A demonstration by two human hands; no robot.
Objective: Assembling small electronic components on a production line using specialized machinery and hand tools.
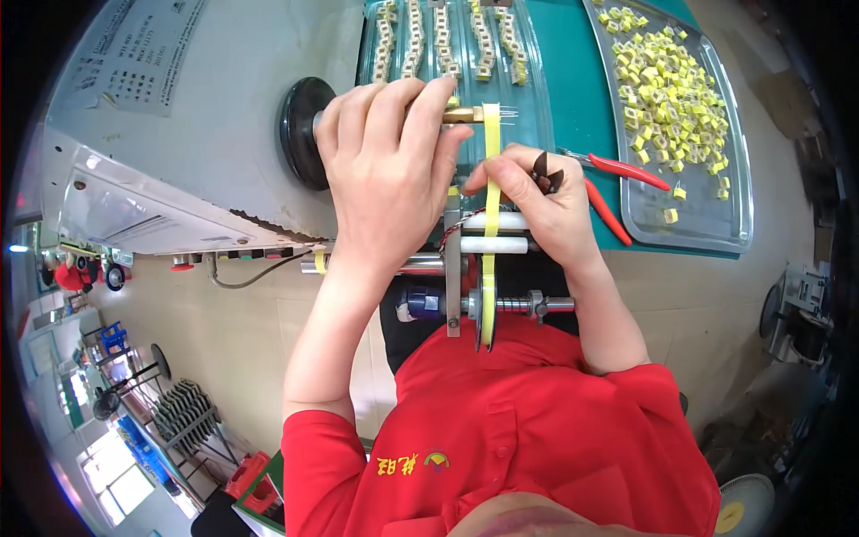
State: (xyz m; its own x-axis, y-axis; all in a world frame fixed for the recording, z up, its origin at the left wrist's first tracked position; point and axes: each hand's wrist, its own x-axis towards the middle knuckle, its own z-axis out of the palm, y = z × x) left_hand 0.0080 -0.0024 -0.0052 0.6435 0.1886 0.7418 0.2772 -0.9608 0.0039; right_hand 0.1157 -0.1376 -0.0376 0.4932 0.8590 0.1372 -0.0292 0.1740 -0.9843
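My left hand (380,134) reaches over the shaft in front of a round black handwheel (306,134). Its fingers and thumb close round a brass-coloured spindle (463,115), whose end sticks out to the right with thin wire pins (508,114) beyond it. Yellow tape (492,161) runs from the spindle's end down past white rollers (494,244) to a tape reel (486,313). My right hand (546,201) pinches the tape's edge between thumb and forefinger. A dark-bladed cutting tool (547,173) also pokes out of that hand; its handle is hidden in my palm.
Red-handled pliers (626,170) lie right of my right hand. A tray (734,234) at the right holds many small yellow-wrapped coils (667,98). Rows of similar parts (445,45) stand in a clear tray beyond my hands. A grey machine housing (215,116) fills the left.
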